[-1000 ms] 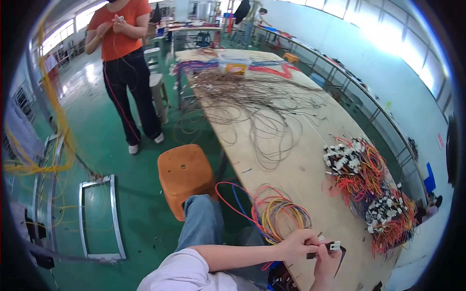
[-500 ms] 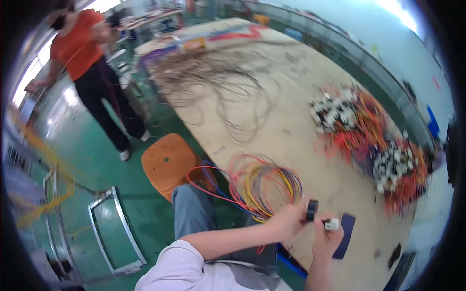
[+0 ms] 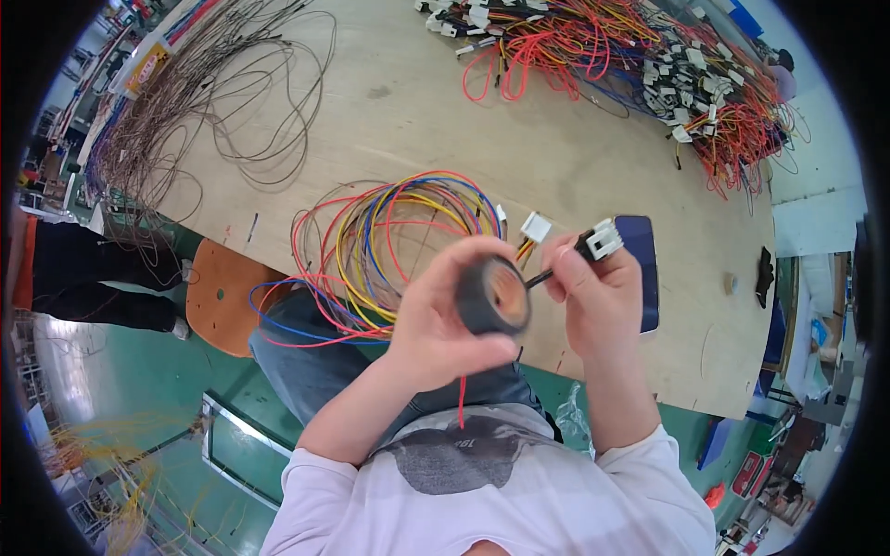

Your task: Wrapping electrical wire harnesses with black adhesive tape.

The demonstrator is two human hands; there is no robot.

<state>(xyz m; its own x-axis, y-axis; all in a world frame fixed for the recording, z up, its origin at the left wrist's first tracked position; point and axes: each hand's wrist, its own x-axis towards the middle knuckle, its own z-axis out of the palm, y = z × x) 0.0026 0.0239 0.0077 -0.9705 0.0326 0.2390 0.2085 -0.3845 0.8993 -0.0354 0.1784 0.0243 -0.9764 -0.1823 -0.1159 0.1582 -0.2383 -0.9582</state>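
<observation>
My left hand (image 3: 428, 324) is closed around a roll of black tape (image 3: 477, 301) with a brownish core. Close beside it on the right, my right hand (image 3: 601, 301) pinches a wire end with a white plug connector (image 3: 605, 239). Black tape covers the wires behind that connector, and a dark strip spans the gap between roll and wires. A second white connector (image 3: 535, 226) on yellow and dark wires shows just behind the hands. A loose coil of red, yellow, blue and brown wires (image 3: 366, 232) lies at the table's near edge, left of my hands.
A dark blue flat rectangle (image 3: 638, 273) lies behind my right hand. Piles of wire harnesses with white connectors (image 3: 700, 88) fill the far right. Thin brown wires (image 3: 232, 102) spread at the far left. An orange stool (image 3: 222, 296) stands by the table, near another person's legs (image 3: 102, 273).
The view has swung down and round, so table and hands sit differently in it. My hands still hold the tape roll and the connector; the roll has turned its open core into sight.
</observation>
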